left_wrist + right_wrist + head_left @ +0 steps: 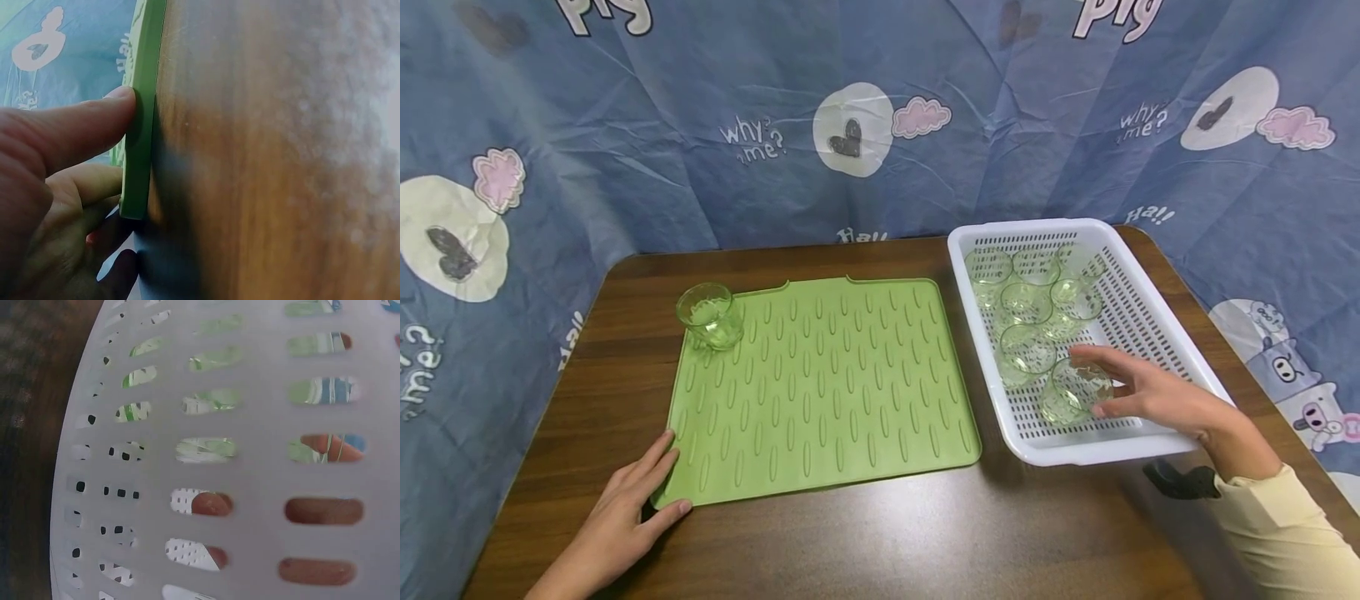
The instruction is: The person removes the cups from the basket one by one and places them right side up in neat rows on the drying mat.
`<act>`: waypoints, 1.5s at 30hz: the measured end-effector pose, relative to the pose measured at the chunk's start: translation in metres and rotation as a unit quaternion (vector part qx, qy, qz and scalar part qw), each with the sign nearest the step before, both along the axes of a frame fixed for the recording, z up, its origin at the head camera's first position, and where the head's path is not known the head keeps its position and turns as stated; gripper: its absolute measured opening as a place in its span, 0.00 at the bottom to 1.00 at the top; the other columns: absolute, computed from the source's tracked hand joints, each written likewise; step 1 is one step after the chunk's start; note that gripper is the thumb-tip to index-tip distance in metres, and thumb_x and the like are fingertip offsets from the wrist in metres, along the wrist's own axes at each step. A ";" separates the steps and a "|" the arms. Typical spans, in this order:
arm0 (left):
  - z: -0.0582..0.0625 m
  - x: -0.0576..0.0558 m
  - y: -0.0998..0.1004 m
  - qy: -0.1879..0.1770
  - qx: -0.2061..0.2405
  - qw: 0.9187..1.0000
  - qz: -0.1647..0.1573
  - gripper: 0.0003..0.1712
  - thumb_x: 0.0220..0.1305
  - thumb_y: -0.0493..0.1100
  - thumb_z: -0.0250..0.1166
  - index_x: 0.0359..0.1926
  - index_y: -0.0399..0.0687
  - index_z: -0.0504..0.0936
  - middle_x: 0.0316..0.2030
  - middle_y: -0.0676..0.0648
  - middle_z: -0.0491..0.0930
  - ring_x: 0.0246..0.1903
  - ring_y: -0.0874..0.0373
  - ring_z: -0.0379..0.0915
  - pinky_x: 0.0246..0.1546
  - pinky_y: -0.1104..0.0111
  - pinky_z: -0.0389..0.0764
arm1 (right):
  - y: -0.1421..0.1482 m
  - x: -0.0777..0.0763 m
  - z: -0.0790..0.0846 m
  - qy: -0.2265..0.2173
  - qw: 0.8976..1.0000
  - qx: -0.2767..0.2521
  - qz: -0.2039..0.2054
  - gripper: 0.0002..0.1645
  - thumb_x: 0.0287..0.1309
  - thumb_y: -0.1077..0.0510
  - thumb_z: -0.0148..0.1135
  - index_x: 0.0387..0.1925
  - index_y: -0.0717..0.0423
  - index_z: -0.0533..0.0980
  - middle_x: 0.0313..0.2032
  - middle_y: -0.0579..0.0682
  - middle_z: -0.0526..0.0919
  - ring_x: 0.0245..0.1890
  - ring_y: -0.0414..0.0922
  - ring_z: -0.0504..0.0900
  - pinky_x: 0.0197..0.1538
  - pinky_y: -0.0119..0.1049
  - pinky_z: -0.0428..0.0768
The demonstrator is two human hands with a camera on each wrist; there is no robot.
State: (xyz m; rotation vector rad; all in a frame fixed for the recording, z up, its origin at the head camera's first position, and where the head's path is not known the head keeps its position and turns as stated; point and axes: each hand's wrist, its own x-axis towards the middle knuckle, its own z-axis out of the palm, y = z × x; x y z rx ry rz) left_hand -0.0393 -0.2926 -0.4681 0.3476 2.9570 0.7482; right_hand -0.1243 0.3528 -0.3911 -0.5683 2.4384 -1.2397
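A green ribbed drying mat (820, 392) lies on the table with a clear drinking glass (711, 317) upright on its far left corner. My left hand (625, 504) rests at the mat's near left corner; in the left wrist view the thumb (94, 128) presses along the mat's edge. Over the near end of a white slotted basket (1150, 367), my right hand (1157, 396) holds a glass (1078, 387) between thumb and fingers at its rim. Several more glasses (1026, 304) stand upright beside it. In the right wrist view the basket wall (256, 475) hides most of that hand.
The brown wooden table (910, 533) carries the mat and basket side by side. Behind it hangs a blue printed cloth (775, 200). A black strap-like piece (1180, 481) sits at the right wrist, close to the basket's near rim.
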 end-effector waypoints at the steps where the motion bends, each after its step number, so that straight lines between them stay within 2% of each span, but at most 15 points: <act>1: 0.000 0.000 0.000 0.001 0.000 1.000 0.000 0.43 0.61 0.44 0.70 0.70 0.27 0.64 0.77 0.36 0.51 0.63 0.32 0.57 0.50 0.39 0.65 | 0.000 0.000 0.000 0.004 1.000 0.006 0.001 0.46 0.57 0.60 0.68 0.74 0.58 0.58 0.68 0.67 0.68 0.62 0.18 0.65 0.59 0.17 0.68; 6: -0.001 0.000 0.000 0.011 0.000 1.000 -0.003 0.42 0.61 0.44 0.70 0.70 0.27 0.64 0.78 0.37 0.50 0.62 0.32 0.57 0.50 0.39 0.65 | 0.000 -0.001 0.000 0.016 1.000 0.023 -0.001 0.45 0.61 0.60 0.66 0.75 0.56 0.57 0.66 0.68 0.69 0.58 0.28 0.76 0.56 0.26 0.75; 14: -0.002 0.001 -0.001 0.008 0.000 1.000 -0.002 0.42 0.61 0.44 0.70 0.70 0.27 0.64 0.78 0.36 0.50 0.62 0.32 0.57 0.50 0.39 0.64 | -0.002 -0.003 -0.002 -0.011 1.000 0.004 0.011 0.52 0.55 0.61 0.70 0.76 0.58 0.52 0.67 0.71 0.64 0.56 0.29 0.76 0.52 0.31 0.81; 20: -0.002 0.001 -0.001 0.009 -0.004 1.000 -0.001 0.42 0.61 0.44 0.70 0.70 0.27 0.64 0.78 0.36 0.49 0.62 0.32 0.58 0.50 0.39 0.64 | -0.003 -0.005 -0.004 0.006 1.000 0.019 0.017 0.53 0.54 0.62 0.71 0.76 0.59 0.51 0.64 0.71 0.66 0.53 0.32 0.79 0.50 0.32 0.82; 30: -0.002 0.000 0.000 0.005 -0.002 1.000 -0.002 0.42 0.62 0.44 0.69 0.70 0.27 0.63 0.78 0.37 0.48 0.62 0.33 0.57 0.51 0.39 0.64 | -0.002 -0.003 -0.005 0.004 0.999 0.031 0.015 0.58 0.51 0.61 0.72 0.76 0.62 0.48 0.65 0.75 0.65 0.53 0.30 0.78 0.48 0.32 0.83; 37: 0.001 0.003 -0.002 -0.005 -0.002 1.000 0.003 0.43 0.63 0.45 0.69 0.70 0.27 0.62 0.78 0.38 0.48 0.63 0.32 0.57 0.51 0.39 0.65 | -0.005 -0.003 -0.006 0.011 0.998 0.054 0.000 0.56 0.52 0.58 0.73 0.76 0.59 0.51 0.66 0.70 0.66 0.56 0.22 0.70 0.49 0.29 0.81; 40: 0.001 0.004 -0.001 -0.010 0.002 1.000 0.001 0.43 0.63 0.45 0.69 0.70 0.27 0.63 0.78 0.38 0.49 0.63 0.33 0.58 0.51 0.39 0.66 | -0.003 0.000 -0.006 0.020 0.998 0.057 0.003 0.55 0.53 0.58 0.73 0.75 0.59 0.51 0.66 0.69 0.67 0.55 0.20 0.70 0.49 0.28 0.80; 45: 0.002 0.006 0.000 0.014 0.005 1.000 0.004 0.42 0.61 0.44 0.70 0.70 0.27 0.64 0.78 0.39 0.52 0.63 0.35 0.59 0.51 0.41 0.66 | -0.003 0.001 -0.006 0.035 0.998 0.047 0.009 0.54 0.53 0.60 0.72 0.75 0.60 0.52 0.64 0.69 0.69 0.55 0.22 0.72 0.48 0.29 0.81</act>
